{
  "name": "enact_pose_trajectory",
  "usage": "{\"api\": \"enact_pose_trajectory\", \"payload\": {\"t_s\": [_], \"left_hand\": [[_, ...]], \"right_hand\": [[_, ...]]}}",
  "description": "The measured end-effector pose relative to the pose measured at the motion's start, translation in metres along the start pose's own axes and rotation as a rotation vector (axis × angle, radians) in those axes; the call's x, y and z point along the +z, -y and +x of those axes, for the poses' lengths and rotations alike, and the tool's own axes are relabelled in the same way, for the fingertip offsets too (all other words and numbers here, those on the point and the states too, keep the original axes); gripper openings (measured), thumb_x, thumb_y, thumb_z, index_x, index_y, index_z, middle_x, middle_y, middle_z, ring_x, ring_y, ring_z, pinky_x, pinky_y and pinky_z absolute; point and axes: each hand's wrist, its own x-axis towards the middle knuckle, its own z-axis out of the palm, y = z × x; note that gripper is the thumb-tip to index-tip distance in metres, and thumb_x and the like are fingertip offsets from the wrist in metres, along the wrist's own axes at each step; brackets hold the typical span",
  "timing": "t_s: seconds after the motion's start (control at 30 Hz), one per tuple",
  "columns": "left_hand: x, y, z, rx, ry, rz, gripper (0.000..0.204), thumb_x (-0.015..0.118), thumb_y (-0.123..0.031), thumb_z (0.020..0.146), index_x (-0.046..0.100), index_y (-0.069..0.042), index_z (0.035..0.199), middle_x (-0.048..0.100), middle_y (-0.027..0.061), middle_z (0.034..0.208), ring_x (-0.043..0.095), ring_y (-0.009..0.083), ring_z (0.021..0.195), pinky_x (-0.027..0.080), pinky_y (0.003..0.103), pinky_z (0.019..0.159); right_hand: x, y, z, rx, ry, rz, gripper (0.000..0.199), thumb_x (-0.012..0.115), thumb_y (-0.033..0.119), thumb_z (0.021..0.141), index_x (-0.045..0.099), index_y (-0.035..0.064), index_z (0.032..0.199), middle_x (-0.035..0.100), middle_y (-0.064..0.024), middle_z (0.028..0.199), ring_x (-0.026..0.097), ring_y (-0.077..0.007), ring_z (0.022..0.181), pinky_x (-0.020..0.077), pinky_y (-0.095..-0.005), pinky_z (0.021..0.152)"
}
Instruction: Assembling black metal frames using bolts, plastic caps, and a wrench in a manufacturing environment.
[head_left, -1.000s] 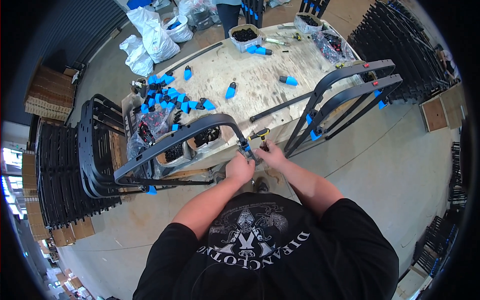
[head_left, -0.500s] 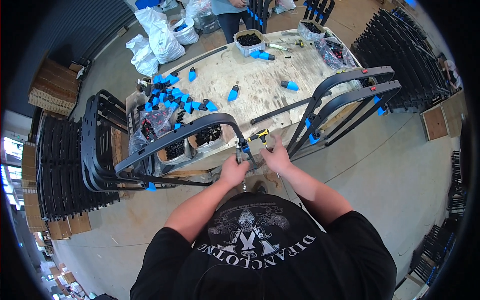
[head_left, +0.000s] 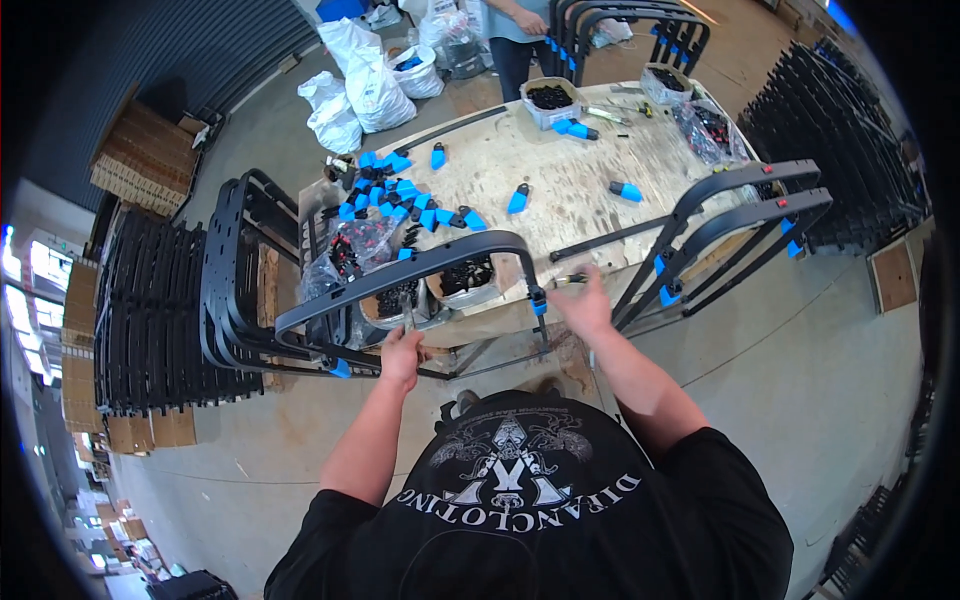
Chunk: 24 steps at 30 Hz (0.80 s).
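The black tubular frame (head_left: 400, 272) lies across the near edge of the plywood worktable (head_left: 560, 190), in front of the person. The left hand (head_left: 402, 352) has its fingers wrapped around the frame's lower bar. The right hand (head_left: 583, 300) pinches a small tool (head_left: 566, 280) beside the blue clip (head_left: 539, 303) on the frame's upright; blue plastic caps (head_left: 395, 195) lie scattered on the tabletop

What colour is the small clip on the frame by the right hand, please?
Blue, on the black frame; the clip shows best in the head view.
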Motion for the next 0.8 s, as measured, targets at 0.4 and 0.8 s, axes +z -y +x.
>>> {"api": "enact_pose_trajectory", "payload": {"t_s": [0.4, 0.8], "left_hand": [[-0.092, 0.0, 0.03, -0.02, -0.076, 0.041, 0.054, 0.061, -0.009, 0.091, 0.043, 0.005, 0.14, 0.064, 0.011, 0.086, 0.063, 0.0187, 0.063, 0.056, 0.035, 0.061], [-0.261, 0.088, -0.015, -0.189, 0.096, 0.416, 0.036, 0.065, -0.014, 0.092, 0.061, 0.002, 0.123, 0.07, 0.0091, 0.094, 0.066, 0.0162, 0.076, 0.054, 0.03, 0.069]], "right_hand": [[0.091, 0.036, -0.101, 0.223, 0.821, -0.033, 0.048, 0.079, 0.026, 0.082, 0.064, 0.0058, 0.122, 0.068, -0.0107, 0.1, 0.063, -0.0161, 0.071, 0.0511, -0.031, 0.058], [0.231, 0.174, -0.085, -0.067, 0.49, -0.078, 0.061, 0.076, 0.03, 0.084, 0.055, 0.0063, 0.137, 0.067, -0.0196, 0.117, 0.068, -0.0291, 0.102, 0.0555, -0.041, 0.088]]}}
